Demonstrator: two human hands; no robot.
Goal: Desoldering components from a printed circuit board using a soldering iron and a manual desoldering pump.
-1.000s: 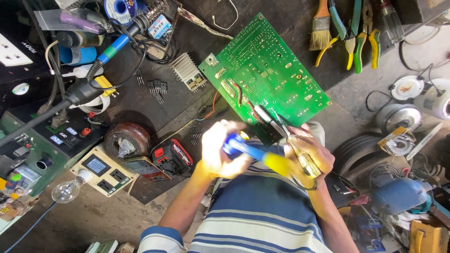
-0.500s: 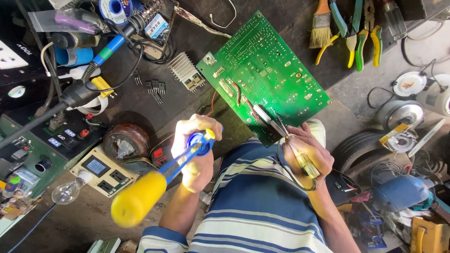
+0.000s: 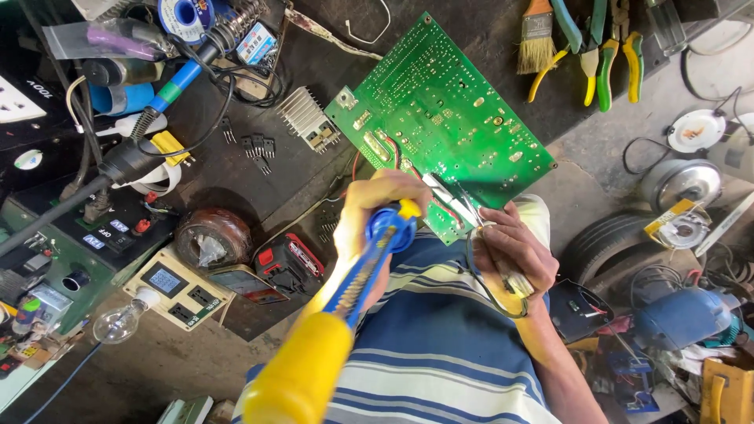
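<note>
Two hands worked over the cluttered dark desk (image 3: 471, 31). At its far left edge lay a small white-and-blue rectangular package (image 3: 256, 43) beside a blue spool of solder wire (image 3: 182, 13), and a flat yellow tag (image 3: 170, 146) sat among black cables. A white rectangular meter box with a small grey screen (image 3: 174, 288) lay near a clear glass bulb (image 3: 118, 323).

The left hand (image 3: 377, 212) was closed around the blue grip of a yellow-handled desoldering pump (image 3: 338, 314), whose tip met the near edge of the large green rectangular circuit board (image 3: 440, 118). That board lay tilted on the desk, dotted with silver solder points. The right hand (image 3: 514, 251) was clamped on silver metal tweezers (image 3: 455, 200) that touched the board's near edge.
</note>
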